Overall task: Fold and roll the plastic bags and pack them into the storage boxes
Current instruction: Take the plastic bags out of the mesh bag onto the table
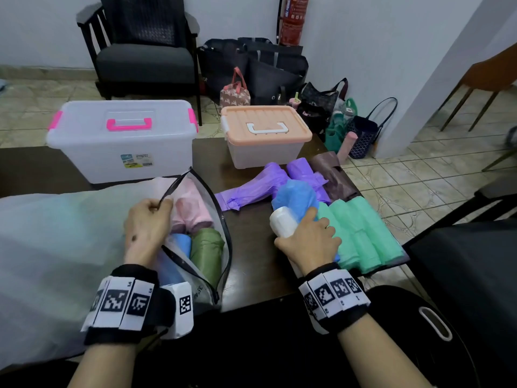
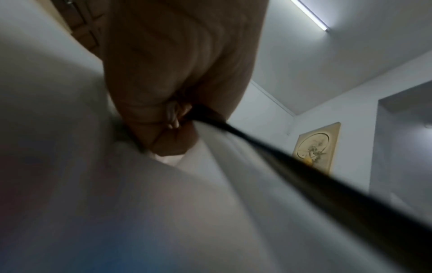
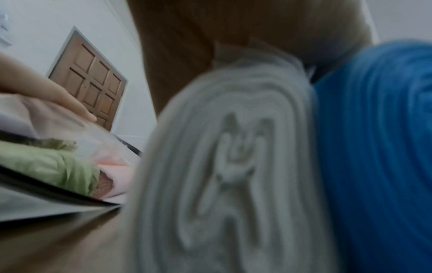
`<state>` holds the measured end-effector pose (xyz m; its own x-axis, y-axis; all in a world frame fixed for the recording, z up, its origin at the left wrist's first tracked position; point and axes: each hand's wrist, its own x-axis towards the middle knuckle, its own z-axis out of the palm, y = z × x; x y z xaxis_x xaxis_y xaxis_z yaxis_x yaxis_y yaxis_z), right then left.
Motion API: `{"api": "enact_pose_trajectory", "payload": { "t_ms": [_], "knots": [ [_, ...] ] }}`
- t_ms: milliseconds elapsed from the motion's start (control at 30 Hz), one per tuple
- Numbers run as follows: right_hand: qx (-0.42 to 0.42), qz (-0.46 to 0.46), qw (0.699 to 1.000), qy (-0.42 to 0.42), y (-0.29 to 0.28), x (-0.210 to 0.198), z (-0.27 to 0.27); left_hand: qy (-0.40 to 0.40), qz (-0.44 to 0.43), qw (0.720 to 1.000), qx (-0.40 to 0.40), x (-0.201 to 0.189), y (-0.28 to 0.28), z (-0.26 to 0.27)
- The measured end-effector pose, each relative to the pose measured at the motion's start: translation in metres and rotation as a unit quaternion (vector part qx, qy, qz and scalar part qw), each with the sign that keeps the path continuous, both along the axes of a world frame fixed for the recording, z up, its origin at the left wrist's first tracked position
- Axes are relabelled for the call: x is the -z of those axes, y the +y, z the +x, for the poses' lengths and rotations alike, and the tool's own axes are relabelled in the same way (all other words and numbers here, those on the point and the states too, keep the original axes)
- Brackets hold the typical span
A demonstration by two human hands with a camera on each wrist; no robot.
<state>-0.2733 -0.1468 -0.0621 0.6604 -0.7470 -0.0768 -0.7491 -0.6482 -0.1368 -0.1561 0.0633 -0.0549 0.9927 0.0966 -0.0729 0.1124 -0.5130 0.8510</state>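
Observation:
My left hand [image 1: 149, 219] pinches the black zipper edge [image 1: 174, 184] of a clear zip pouch [image 1: 204, 287] and lifts it up; the left wrist view shows my curled fingers [image 2: 168, 118] on that black edge [image 2: 280, 157]. Pink [image 1: 193, 211], blue [image 1: 180, 245] and green [image 1: 208, 247] rolled bags lie inside the pouch. My right hand [image 1: 307, 236] grips a white rolled bag [image 1: 282, 221] and touches a blue rolled bag [image 1: 296, 196]. The right wrist view shows the white roll's spiral end [image 3: 233, 166] beside the blue roll [image 3: 374, 147].
Mint green rolls [image 1: 363, 233], purple bags [image 1: 265, 180] and a brown bag [image 1: 333, 175] lie on the dark table [image 1: 251, 247]. Two lidded storage boxes stand behind: clear with pink latches [image 1: 120, 138], clear with a peach lid [image 1: 265, 135]. An armchair and bags stand on the floor beyond.

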Motion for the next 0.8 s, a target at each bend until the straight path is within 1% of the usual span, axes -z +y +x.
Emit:
{"api": "enact_pose_trajectory", "payload": {
  "t_ms": [33, 133, 233, 300, 367, 467, 567, 600, 667, 733, 800],
  "knots": [
    [0.005, 0.001, 1.000, 0.007, -0.001, 0.002, 0.002, -0.026, 0.026, 0.999, -0.011, -0.006, 0.000, -0.002],
    [0.014, 0.000, 1.000, 0.021, 0.002, 0.012, 0.004, -0.083, 0.051, 0.995, -0.031, -0.019, 0.002, 0.000],
    [-0.004, -0.036, 0.999, 0.027, 0.003, 0.018, 0.003, -0.105, 0.065, 0.992, -0.033, -0.026, 0.009, 0.006],
    [-0.021, -0.059, 0.997, 0.034, -0.001, 0.020, 0.002, -0.091, 0.072, 0.993, -0.036, -0.026, 0.018, 0.012],
    [-0.020, -0.062, 0.998, 0.026, -0.003, 0.018, 0.001, -0.057, 0.064, 0.995, -0.042, -0.020, 0.026, 0.016],
    [-0.003, -0.053, 0.999, 0.001, 0.001, 0.014, 0.001, -0.015, 0.025, 0.998, -0.064, -0.013, 0.035, 0.020],
    [-0.039, -0.041, 0.995, -0.086, 0.008, 0.013, 0.003, 0.001, 0.000, 0.997, -0.073, -0.009, 0.038, 0.020],
    [-0.057, -0.035, 0.993, -0.097, 0.009, 0.014, 0.003, 0.001, -0.004, 0.997, -0.075, -0.008, 0.038, 0.020],
    [-0.073, 0.001, 0.996, -0.051, 0.008, 0.020, 0.004, -0.001, -0.007, 0.997, -0.078, -0.008, 0.038, 0.019],
    [-0.068, 0.052, 0.996, 0.006, 0.004, 0.025, 0.003, -0.013, 0.004, 0.997, -0.075, -0.012, 0.037, 0.018],
    [-0.064, 0.079, 0.995, 0.020, 0.001, 0.024, 0.002, -0.035, 0.020, 0.996, -0.075, -0.016, 0.036, 0.017]
  ]
}}
